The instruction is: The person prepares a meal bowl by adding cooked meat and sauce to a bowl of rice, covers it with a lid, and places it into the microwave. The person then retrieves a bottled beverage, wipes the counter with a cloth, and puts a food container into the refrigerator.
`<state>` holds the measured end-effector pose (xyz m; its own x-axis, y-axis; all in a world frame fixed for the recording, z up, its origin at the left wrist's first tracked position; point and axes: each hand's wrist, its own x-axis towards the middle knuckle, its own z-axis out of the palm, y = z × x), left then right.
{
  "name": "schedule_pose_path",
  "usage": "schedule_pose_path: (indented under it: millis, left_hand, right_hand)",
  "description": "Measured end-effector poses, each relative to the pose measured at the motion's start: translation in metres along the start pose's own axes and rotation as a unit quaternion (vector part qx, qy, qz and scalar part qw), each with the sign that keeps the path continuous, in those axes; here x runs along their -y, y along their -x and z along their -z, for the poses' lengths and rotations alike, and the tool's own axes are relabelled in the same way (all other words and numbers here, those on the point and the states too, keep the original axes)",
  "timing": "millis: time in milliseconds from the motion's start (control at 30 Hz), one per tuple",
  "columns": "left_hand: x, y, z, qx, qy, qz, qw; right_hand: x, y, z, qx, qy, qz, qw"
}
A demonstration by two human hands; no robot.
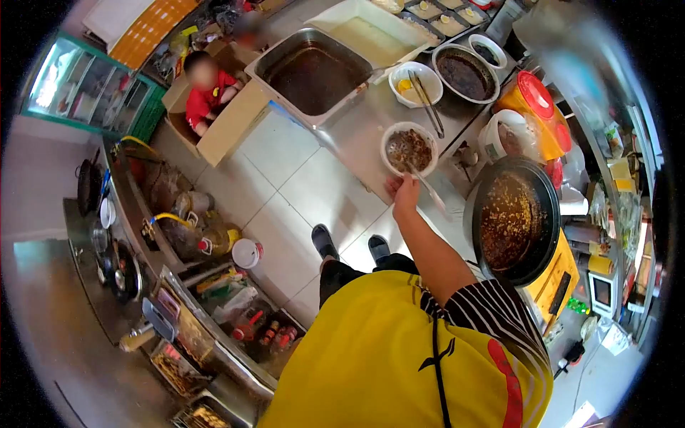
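Observation:
My right hand (404,194) reaches forward to the near rim of a white bowl (386,161), its fingers closed at the edge. Dark brown chunky food (409,147) lies in the bowl. A spoon (432,194) leans in it, its pale handle sticking out over the rim just right of my hand. The bowl is over the edge of the steel counter (349,139). To the right of my forearm is a big black pot (554,228) of dark, oily sauce with light bits on top. My left hand is out of view.
Behind the bowl are a white bowl with tongs (431,107), a bowl of dark sauce (467,77) and a deep steel pan (311,75). A person in red (205,96) sits in a cardboard box (230,128). A white bucket (247,253) stands on the tiled floor (267,214).

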<state>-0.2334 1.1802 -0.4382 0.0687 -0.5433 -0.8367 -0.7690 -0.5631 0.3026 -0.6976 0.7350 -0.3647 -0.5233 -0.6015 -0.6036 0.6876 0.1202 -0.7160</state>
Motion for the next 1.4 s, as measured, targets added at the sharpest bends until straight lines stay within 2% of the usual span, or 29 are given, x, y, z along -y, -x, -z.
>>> schedule_pose_path:
  millis: [133,200,233,267,300,367,400,467,500,567,633,667,700,767,800,833,867,900,1000,1033,1067,1133,1167,1200,1267,1300,1333,1367,1400]
  left_hand:
    - [0.006,-0.059,0.084,0.011,0.043,-0.015,0.999]
    - [-0.003,-0.101,0.143,0.028,0.198,0.027,0.979]
    - [-0.009,-0.122,0.173,0.038,0.3,0.061,0.951]
    - [-0.016,-0.146,0.202,0.03,0.329,0.046,0.943]
    - [-0.024,-0.168,0.228,0.015,0.338,0.021,0.941]
    - [-0.032,-0.195,0.272,-0.074,0.22,-0.138,0.963]
    - [-0.066,-0.192,0.302,-0.143,0.037,-0.137,0.98]
    - [-0.147,-0.135,0.354,-0.151,0.129,-0.148,0.969]
    - [-0.146,-0.145,0.363,-0.151,0.109,-0.166,0.969]
    - [-0.133,-0.175,0.377,-0.153,0.067,-0.201,0.965]
    - [-0.136,-0.192,0.379,-0.104,-0.034,-0.115,0.987]
    - [-0.137,-0.202,0.377,-0.077,-0.081,-0.071,0.991]
    - [-0.129,-0.211,0.371,-0.061,-0.1,-0.088,0.989]
    - [-0.093,-0.234,0.339,-0.027,-0.137,-0.123,0.983]
    - [-0.071,-0.251,0.321,-0.015,-0.148,-0.134,0.98]
    - [-0.039,-0.277,0.295,-0.01,-0.13,-0.133,0.982]
    - [-0.008,-0.299,0.27,-0.006,-0.097,-0.125,0.987]
    - [0.011,-0.317,0.254,-0.007,-0.063,-0.12,0.991]
    - [0.01,-0.288,0.255,-0.009,-0.098,-0.113,0.989]
    - [0.003,-0.279,0.267,-0.016,-0.09,-0.11,0.99]
    - [-0.001,-0.271,0.278,-0.023,-0.086,-0.112,0.99]
    - [-0.009,-0.26,0.3,-0.042,-0.111,-0.144,0.983]
    - [-0.01,-0.259,0.313,-0.058,-0.134,-0.171,0.974]
    - [-0.014,-0.262,0.325,-0.085,-0.168,-0.209,0.96]
    - [-0.049,-0.246,0.367,-0.027,-0.001,-0.064,0.998]
    - [-0.068,-0.239,0.381,-0.001,0.085,0.013,0.996]
    - [-0.069,-0.255,0.384,-0.03,-0.071,-0.08,0.994]
    - [-0.082,-0.251,0.395,-0.049,-0.045,-0.071,0.995]
    - [-0.126,-0.231,0.412,-0.076,0.018,-0.053,0.996]
  right_hand:
    - [-0.002,0.019,-0.001,-0.005,0.088,0.026,0.996]
    - [-0.011,0.009,0.008,0.019,0.149,0.065,0.987]
    - [-0.021,-0.01,0.026,0.029,0.179,0.079,0.98]
    - [-0.031,-0.015,0.034,0.04,0.209,0.09,0.973]
    - [0.0,0.028,0.001,0.03,0.178,0.044,0.983]
    - [0.004,0.024,0.007,0.044,0.199,0.016,0.979]
    - [0.011,0.033,0.001,0.033,0.196,0.014,0.98]
    - [0.01,0.042,-0.001,-0.039,0.169,0.006,0.985]
    - [0.009,0.047,-0.001,-0.075,0.152,0.001,0.985]
    - [0.011,0.068,0.004,-0.053,0.246,0.011,0.968]
    - [0.001,0.074,0.032,0.018,0.318,0.005,0.948]
    - [-0.004,0.085,0.038,0.021,0.348,0.001,0.937]
    - [-0.007,0.096,0.045,0.024,0.379,-0.002,0.925]
    - [-0.011,0.114,0.061,0.066,0.488,-0.036,0.869]
    - [-0.011,0.123,0.064,0.072,0.588,-0.058,0.804]
    - [-0.011,0.131,0.064,0.103,0.707,-0.015,0.699]
    - [-0.02,0.127,0.082,0.123,0.747,0.014,0.653]
    - [-0.019,0.13,0.078,0.126,0.748,-0.005,0.652]
    - [-0.012,0.121,0.056,0.122,0.757,-0.057,0.639]
    - [-0.027,0.093,0.08,0.129,0.738,-0.072,0.659]
    - [-0.017,0.094,0.059,0.115,0.686,-0.152,0.703]
    - [-0.013,0.08,0.049,0.117,0.603,-0.227,0.756]
    - [-0.012,0.071,0.043,0.14,0.633,-0.224,0.728]
    - [-0.013,0.065,0.037,0.133,0.621,-0.227,0.738]
    - [0.001,0.068,0.004,0.145,0.651,-0.204,0.716]
    - [0.002,0.062,0.003,0.147,0.633,-0.202,0.733]
    - [0.001,0.055,0.004,0.15,0.615,-0.2,0.748]
    - [-0.006,0.049,0.006,0.155,0.596,-0.198,0.763]
    - [-0.018,0.036,0.016,0.151,0.604,-0.194,0.758]
